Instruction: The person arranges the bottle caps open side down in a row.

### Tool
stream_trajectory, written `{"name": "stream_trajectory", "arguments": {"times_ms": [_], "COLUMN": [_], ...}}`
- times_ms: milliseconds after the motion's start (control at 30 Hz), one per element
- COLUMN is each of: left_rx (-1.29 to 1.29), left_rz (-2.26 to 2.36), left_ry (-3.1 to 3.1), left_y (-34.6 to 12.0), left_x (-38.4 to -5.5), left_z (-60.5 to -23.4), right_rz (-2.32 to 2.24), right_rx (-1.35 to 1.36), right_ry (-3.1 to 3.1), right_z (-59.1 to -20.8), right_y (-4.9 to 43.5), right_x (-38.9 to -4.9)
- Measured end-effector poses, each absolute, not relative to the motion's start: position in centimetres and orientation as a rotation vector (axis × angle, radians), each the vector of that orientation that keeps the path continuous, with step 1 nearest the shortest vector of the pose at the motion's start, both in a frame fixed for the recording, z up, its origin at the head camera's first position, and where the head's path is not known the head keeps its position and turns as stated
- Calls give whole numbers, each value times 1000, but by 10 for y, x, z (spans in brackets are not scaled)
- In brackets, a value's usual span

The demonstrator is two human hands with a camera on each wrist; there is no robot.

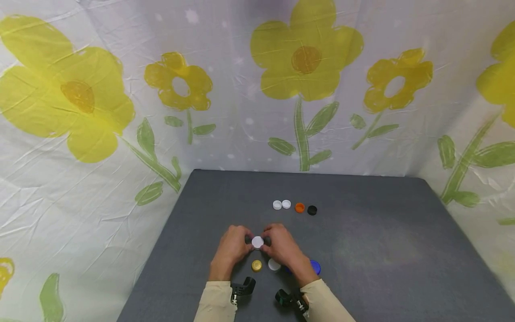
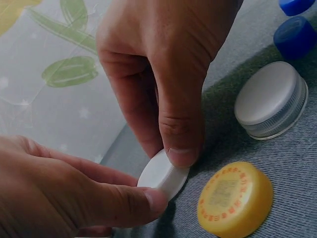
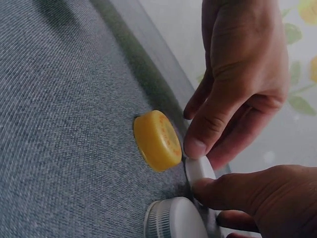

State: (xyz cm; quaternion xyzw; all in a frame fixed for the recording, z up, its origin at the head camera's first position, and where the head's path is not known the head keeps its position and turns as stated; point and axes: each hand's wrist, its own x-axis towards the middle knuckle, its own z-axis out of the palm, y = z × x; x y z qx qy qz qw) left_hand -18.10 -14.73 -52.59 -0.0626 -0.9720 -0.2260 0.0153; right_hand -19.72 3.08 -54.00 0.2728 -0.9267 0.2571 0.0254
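My left hand point(image 1: 233, 245) and right hand point(image 1: 283, 245) pinch a flat white bottle cap point(image 1: 257, 242) between them from either side, low over the table. Thumbs press near its edge, clearly seen in the left wrist view, where the white top lies face up and tilted. Just nearer to me a yellow cap point(image 2: 235, 199) with orange printing rests on the cloth. Beside it, under the right hand, is a white-topped cap with a ridged clear side point(image 2: 271, 100). Blue caps point(image 1: 315, 267) are partly hidden by my right forearm.
Farther back, a row holds two white caps point(image 1: 277, 205), an orange cap point(image 1: 299, 207) and a black cap point(image 1: 312, 210). The grey table point(image 1: 382, 250) meets a flower-printed curtain point(image 1: 237, 134) at its back and sides. Black wrist cameras point(image 1: 243, 287) hang below both wrists.
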Motion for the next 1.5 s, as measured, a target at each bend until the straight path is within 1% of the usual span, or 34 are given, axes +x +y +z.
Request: {"name": "stream_trajectory", "arguments": {"times_ms": [200, 400, 600, 867, 1200, 1500], "left_rx": [-237, -203, -230, -231, -295, -265], "left_rz": [-623, -665, -663, -699, -741, -756], "left_ry": [-2986, -3003, -2981, -3016, -3008, -3004], "left_y": [-146, -146, -143, -128, -113, -103], "left_x": [-181, -187, -204, -233, -266, -286], "left_z": [-527, -513, -496, -482, -492, -509], "right_rz": [771, 772, 777, 806, 806, 792], "right_rx": [845, 837, 735, 585, 560, 530], "right_ry": [-2857, -2809, -2760, -2775, -2810, -2886], "right_z": [-538, -528, -513, -496, -488, -495], "right_y": [32, 42, 55, 70, 76, 75], "right_x": [-198, -205, -223, -243, -269, -287]}}
